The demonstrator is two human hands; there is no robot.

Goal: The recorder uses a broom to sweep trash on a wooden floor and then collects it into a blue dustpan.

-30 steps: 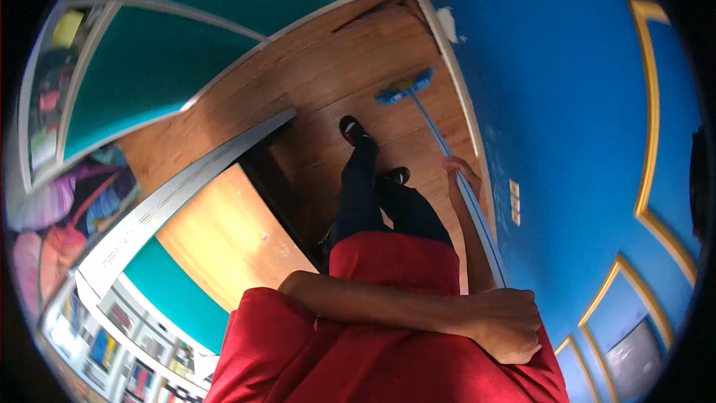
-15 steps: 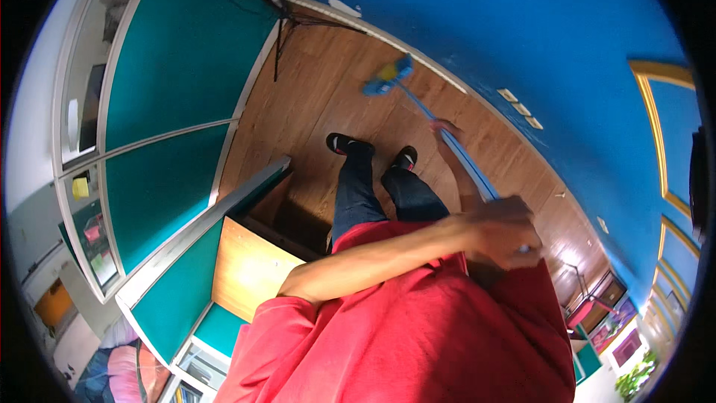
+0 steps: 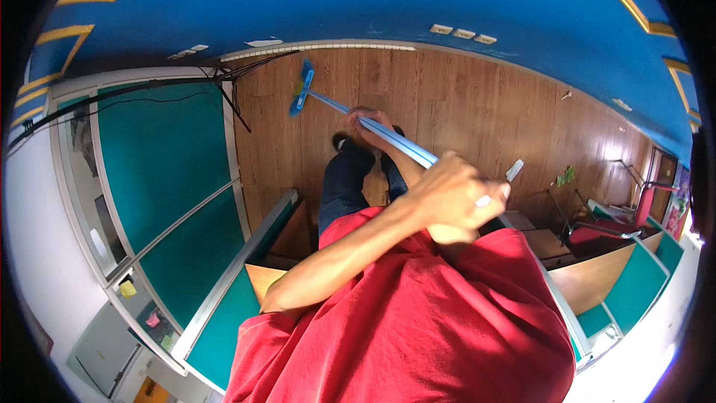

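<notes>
A broom with a light-blue pole (image 3: 395, 142) slants across in front of me. Its blue head (image 3: 302, 89), with a little yellow at one side, is at floor level near the far wall, left of my feet. Wrapped round the pole's upper end, close to my red shirt, is my left hand (image 3: 459, 198). My right hand (image 3: 368, 121) grips the pole farther down, its forearm passing beneath the left one. Both hands are closed. The left hand and wrist hide part of the right arm.
Beyond the wooden floor (image 3: 462, 97) runs a blue wall (image 3: 358, 0). A green partition (image 3: 164, 142) stands left, with dark cables (image 3: 239, 112) at its far corner. At right are a red chair (image 3: 604, 231), a small green plant (image 3: 565, 176) and a wooden desk panel (image 3: 593, 276).
The view has turned, so the wall now runs across the top. In the picture, the broom head and my right hand have shifted left. Both hands still hold the pole.
</notes>
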